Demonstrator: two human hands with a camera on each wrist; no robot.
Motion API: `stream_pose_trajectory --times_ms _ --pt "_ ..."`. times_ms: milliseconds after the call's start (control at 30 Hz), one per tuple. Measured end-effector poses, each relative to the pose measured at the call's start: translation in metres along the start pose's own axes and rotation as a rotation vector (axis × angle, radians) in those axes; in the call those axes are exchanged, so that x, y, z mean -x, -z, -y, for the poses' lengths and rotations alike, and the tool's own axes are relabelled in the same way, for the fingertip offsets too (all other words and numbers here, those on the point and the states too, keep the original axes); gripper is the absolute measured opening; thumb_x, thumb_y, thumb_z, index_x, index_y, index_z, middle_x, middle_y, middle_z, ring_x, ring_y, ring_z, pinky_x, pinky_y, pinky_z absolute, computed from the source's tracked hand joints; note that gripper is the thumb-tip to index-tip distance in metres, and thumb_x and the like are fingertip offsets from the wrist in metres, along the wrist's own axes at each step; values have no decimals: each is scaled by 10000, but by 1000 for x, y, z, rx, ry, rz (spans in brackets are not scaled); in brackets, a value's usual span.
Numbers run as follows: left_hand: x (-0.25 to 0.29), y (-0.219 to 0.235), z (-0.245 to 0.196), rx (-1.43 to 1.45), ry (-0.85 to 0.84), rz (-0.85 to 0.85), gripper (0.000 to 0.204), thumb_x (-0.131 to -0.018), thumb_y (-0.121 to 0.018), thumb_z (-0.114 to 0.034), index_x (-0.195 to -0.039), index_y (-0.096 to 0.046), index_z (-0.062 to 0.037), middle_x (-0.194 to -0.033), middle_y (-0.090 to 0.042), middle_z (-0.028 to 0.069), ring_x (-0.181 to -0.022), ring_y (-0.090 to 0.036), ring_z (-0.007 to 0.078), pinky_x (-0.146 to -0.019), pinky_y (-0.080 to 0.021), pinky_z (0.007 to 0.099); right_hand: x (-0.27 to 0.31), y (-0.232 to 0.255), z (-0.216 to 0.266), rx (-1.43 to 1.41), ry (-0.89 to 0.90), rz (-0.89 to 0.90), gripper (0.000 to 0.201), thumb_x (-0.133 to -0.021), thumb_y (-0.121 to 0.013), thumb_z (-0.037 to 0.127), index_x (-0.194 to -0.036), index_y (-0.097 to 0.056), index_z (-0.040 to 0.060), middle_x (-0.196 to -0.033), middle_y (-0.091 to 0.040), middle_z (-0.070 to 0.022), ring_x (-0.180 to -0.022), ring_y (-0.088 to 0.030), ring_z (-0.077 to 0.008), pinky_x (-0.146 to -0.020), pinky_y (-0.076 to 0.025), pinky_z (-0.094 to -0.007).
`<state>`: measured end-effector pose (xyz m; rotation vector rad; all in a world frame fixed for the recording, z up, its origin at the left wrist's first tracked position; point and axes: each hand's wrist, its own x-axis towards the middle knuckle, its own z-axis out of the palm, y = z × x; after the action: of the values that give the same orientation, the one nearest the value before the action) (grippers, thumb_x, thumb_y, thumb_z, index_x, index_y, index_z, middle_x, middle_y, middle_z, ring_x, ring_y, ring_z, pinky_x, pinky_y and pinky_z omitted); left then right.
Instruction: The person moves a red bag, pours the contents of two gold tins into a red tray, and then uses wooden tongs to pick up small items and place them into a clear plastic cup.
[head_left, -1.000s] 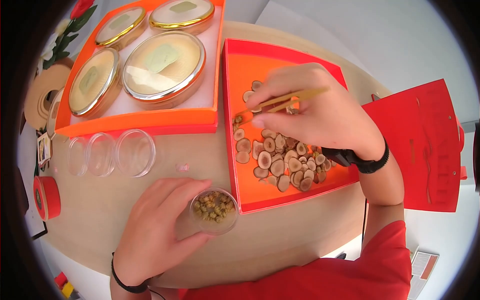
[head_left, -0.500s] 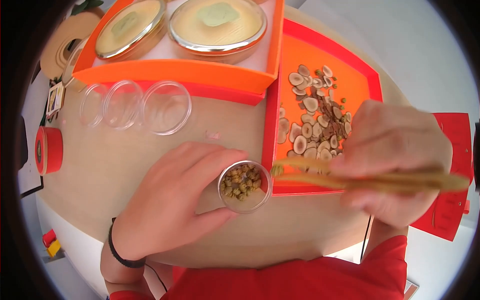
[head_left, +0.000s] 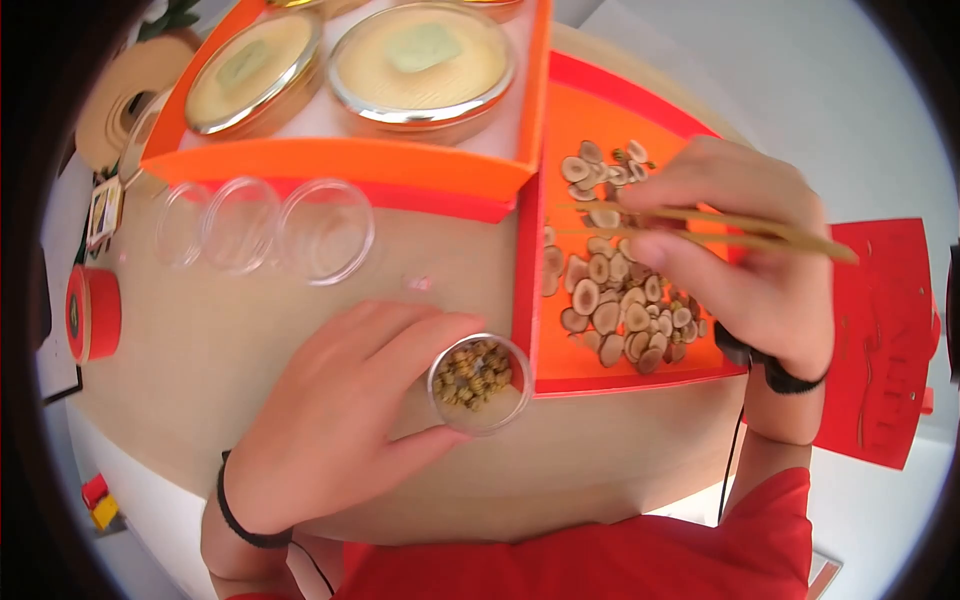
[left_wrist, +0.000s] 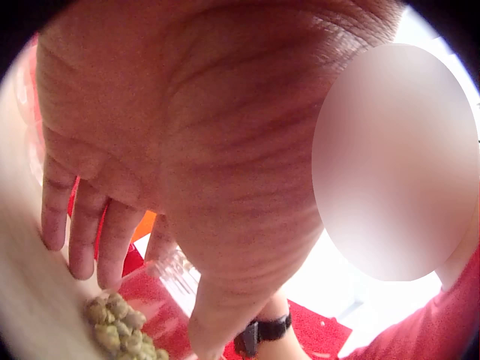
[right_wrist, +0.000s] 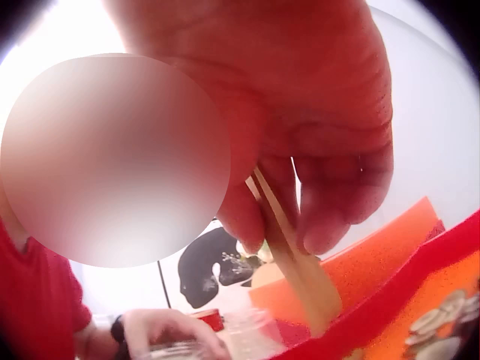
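In the head view my left hand (head_left: 340, 410) holds a small clear round jar (head_left: 505, 405) between thumb and fingers, beside the red tray's near left corner. Small dried, greenish-brown balls (head_left: 472, 376) lie inside it; the left wrist view shows these pellets (left_wrist: 120, 326) close up, by the fingertips. Wooden tweezers (head_left: 745, 228) are pinched in my right hand (head_left: 750, 235), above the tray (head_left: 530, 300). Their two tips stand apart at its left side, with nothing visible between them. Under that hand are pale dried slices (head_left: 605, 315) with dark rims, partly covered by it.
An orange box (head_left: 340, 160) with large round lidded tins (head_left: 420, 70) stands at the back left. Before it stand several clear empty jars (head_left: 325, 232). A red round container (head_left: 95, 312) sits far left, and a red bag (head_left: 875, 340) lies right of the tray.
The tweezers went from the tray to the jar's rim with a ball in their tips, then back over the tray with tips apart. The head view shifted; the left hand keeps its hold.
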<state>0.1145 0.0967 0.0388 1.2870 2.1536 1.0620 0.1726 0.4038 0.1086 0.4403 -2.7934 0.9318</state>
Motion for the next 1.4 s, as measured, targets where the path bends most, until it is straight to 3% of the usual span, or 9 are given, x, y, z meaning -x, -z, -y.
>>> stream_pose_trajectory --times_ms 133,300,467,567,633,833,1100,1233,1400 --pt "-2 1 -2 8 19 1 750 -686 -924 -111 -1384 -657 -50 -1297 -707 160 -1243 -646 408 -1075 -524 482 -7 1 -19 -22 -77 91 236 -840 -838 -30 -1072 -797 -28 -875 -736 -105 -773 -691 -208 -707 -547 -327" --pt "-4 0 -4 3 18 4 732 -695 -925 -117 -1375 -663 -52 -1291 -710 151 -1221 -653 399 -1053 -529 482 -6 -1 -21 -97 -73 59 236 -818 -888 23 -1035 -799 -2 -850 -729 -101 -763 -684 -239 -711 -543 -334" --pt "-5 0 -5 23 17 12 711 -733 -926 -136 -1387 -656 -62 -1296 -709 147 -1193 -657 391 -1017 -541 485 -14 -1 -16 -44 -173 177 211 -814 -894 38 -994 -793 -3 -859 -740 -114 -766 -698 -251 -713 -559 -333" --pt "-5 0 -5 17 14 9 720 -724 -929 -130 -1387 -656 -65 -1288 -711 147 -1186 -659 392 -1016 -541 481 -15 -10 -20 -36 -150 146 146 -890 -776 110 -907 -780 -35 -790 -750 -141 -696 -715 -260 -632 -559 -356" --pt "-4 1 -4 19 6 5 716 -731 -923 -135 -1391 -653 -70 -1292 -709 145 -1197 -655 392 -1024 -536 481 -14 -9 -22 -48 -157 112 138 -855 -837 66 -952 -789 -19 -850 -757 -107 -736 -711 -236 -669 -560 -348" --pt "-4 2 1 20 3 -13 778 -679 -923 -117 -1404 -651 -50 -1292 -704 158 -1228 -647 401 -1070 -520 469 -4 7 -11 -113 1 -21 161 -802 -843 47 -942 -806 -24 -810 -749 -104 -707 -684 -230 -646 -518 -338" --pt "3 -4 5 49 -21 -18 741 -725 -914 -149 -1413 -650 -66 -1294 -706 143 -1206 -647 390 -1038 -532 470 10 0 25 -145 411 49 376 -835 -931 308 -967 -807 -21 -772 -707 -90 -558 -552 -167 -523 -369 -331" --pt "4 -5 4 43 -21 -10 742 -737 -917 -161 -1421 -643 -71 -1302 -700 141 -1196 -646 392 -1022 -535 470 14 -10 36 -129 356 54 424 -825 -945 367 -964 -806 -8 -775 -705 -81 -540 -548 -163 -522 -367 -329" --pt "6 -6 5 17 -35 -13 749 -733 -921 -164 -1423 -640 -77 -1310 -693 144 -1207 -644 397 -1027 -534 474 11 -1 22 -16 375 3 345 -814 -929 266 -980 -811 -12 -779 -710 -91 -595 -593 -186 -543 -401 -337"
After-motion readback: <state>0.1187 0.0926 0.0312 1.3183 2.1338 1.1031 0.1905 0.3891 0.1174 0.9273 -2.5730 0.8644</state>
